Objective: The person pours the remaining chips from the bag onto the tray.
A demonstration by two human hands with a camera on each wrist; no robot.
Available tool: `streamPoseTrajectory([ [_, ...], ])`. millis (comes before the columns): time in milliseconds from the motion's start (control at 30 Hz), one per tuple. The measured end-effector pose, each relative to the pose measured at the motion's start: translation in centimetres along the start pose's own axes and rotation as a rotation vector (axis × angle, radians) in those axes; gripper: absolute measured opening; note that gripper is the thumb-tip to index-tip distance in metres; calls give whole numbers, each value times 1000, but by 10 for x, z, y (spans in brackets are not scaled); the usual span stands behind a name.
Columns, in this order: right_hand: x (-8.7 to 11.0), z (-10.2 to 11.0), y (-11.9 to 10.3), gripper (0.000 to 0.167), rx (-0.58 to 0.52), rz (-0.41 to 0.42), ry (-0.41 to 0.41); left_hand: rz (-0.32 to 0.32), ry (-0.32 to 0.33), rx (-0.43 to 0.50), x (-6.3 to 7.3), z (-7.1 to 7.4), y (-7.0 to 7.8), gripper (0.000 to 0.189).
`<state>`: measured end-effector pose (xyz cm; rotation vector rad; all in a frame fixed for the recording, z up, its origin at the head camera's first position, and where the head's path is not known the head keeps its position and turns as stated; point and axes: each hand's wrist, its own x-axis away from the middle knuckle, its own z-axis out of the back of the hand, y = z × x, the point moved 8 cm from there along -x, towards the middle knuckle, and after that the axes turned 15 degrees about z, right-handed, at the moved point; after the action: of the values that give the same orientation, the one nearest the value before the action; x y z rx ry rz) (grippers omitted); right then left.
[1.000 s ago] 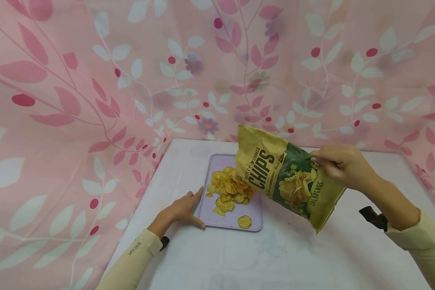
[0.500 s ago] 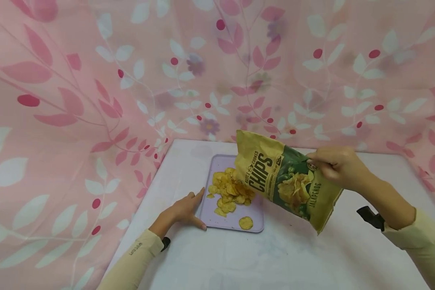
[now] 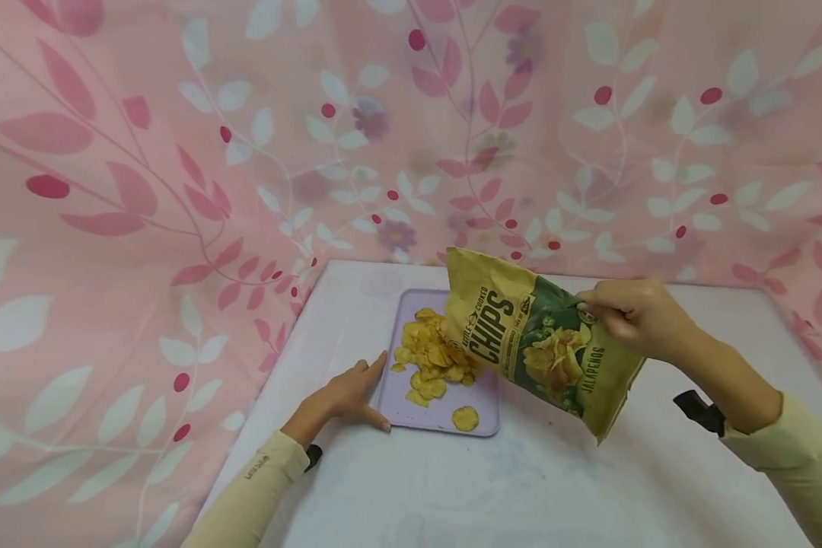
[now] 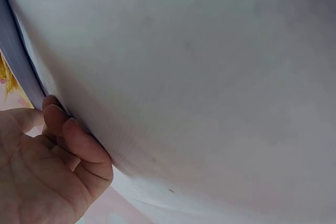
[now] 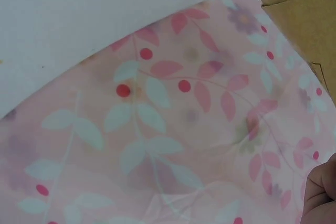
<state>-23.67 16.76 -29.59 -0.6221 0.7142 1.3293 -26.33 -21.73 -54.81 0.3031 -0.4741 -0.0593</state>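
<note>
My right hand pinches a yellow and green bag of potato chips by its upper side. The bag tilts down to the left, its left end over a lilac tray and hiding part of it. A heap of potato chips lies on the tray; one chip sits apart near the front edge. My left hand rests against the tray's front left corner, thumb and index finger spread along the rim. In the left wrist view its other fingers bend loosely by the tray edge.
A white tabletop lies under everything, with small crumbs on it. Pink leaf-patterned cloth stands close behind and at the left of the table. A dark strap piece hangs at the right wrist.
The bag and right hand have shifted slightly left and down. The left hand stays at the tray. The heap of chips looks nearly the same.
</note>
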Motion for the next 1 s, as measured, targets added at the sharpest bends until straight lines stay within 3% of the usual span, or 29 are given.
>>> streamPoseTrajectory([
  [200, -1, 0, -1, 48, -5, -2, -10, 2, 0, -6, -2, 1, 0, 140],
  [400, -9, 16, -6, 51, 67, -29, -2, -6, 7, -14, -2, 3, 1, 140],
  [600, -6, 1, -4, 39, -11, 6, -79, 13, 3, -8, -2, 4, 1, 141],
  [733, 4, -3, -3, 34, -48, -16, -61, 14, -2, -9, -3, 2, 2, 141],
  [1000, 5, -1, -8, 45, -35, 11, -21, 21, -6, -14, -3, 0, 2, 141],
])
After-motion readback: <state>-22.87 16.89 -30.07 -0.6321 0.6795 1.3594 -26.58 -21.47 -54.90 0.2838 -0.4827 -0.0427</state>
